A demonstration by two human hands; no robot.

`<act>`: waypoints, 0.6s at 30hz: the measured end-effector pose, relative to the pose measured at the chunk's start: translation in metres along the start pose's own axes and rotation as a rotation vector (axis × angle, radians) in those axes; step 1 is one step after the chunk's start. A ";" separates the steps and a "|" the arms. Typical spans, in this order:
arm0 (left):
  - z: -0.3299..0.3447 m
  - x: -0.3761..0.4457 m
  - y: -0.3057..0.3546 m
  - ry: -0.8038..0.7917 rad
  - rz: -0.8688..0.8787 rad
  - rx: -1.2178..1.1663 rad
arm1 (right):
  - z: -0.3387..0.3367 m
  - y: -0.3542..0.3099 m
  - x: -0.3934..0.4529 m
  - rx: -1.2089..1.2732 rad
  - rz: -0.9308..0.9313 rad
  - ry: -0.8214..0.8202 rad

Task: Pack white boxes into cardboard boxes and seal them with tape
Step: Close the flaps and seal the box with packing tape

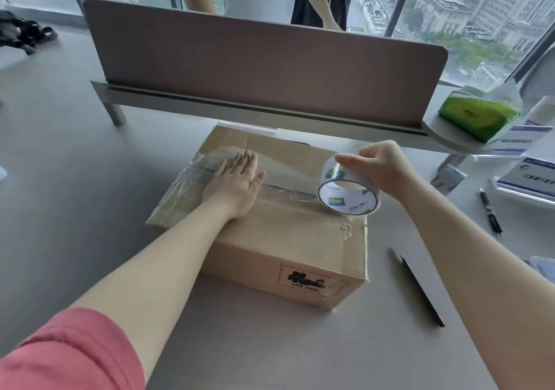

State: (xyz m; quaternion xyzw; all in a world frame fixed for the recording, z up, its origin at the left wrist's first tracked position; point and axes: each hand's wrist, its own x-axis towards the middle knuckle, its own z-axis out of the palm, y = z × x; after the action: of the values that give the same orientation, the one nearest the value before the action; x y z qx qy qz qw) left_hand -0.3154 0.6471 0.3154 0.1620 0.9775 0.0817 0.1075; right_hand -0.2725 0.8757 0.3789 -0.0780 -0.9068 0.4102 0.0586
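high-rise office, desk divider (264, 71), city-view windows (468, 1)

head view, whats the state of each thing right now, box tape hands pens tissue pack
cardboard box: flaps closed, clear tape laid along the top seam
tape roll: upright on the box's right end, strip still joined to it
left hand: flat, pressing the tape down
right hand: fingers curled round the roll
pen: lying on the table
tissue pack: opened, a tissue sticking out

- A closed cardboard box (279, 239) sat mid-frame on a grey table (270, 344).
- The left hand (232, 183) pressed flat on clear tape across its top.
- The right hand (383, 168) gripped a tape roll (348, 191) at the box's right edge.
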 end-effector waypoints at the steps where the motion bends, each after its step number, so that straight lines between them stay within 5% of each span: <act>1: 0.001 0.001 0.000 -0.002 -0.005 0.008 | -0.004 -0.001 0.000 -0.081 0.010 -0.001; 10: -0.002 0.003 0.008 -0.075 -0.054 0.123 | -0.022 -0.006 -0.003 -0.443 -0.009 -0.010; 15: -0.004 0.004 0.027 -0.045 -0.102 0.126 | -0.036 0.030 -0.018 0.330 0.149 -0.026; 18: 0.003 0.004 0.051 -0.022 -0.032 0.004 | -0.027 0.044 -0.027 0.504 0.211 -0.001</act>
State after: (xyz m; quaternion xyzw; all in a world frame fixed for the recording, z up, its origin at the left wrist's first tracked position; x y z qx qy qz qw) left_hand -0.3033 0.6966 0.3221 0.1472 0.9789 0.0759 0.1194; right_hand -0.2373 0.9192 0.3624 -0.1547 -0.7630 0.6268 0.0327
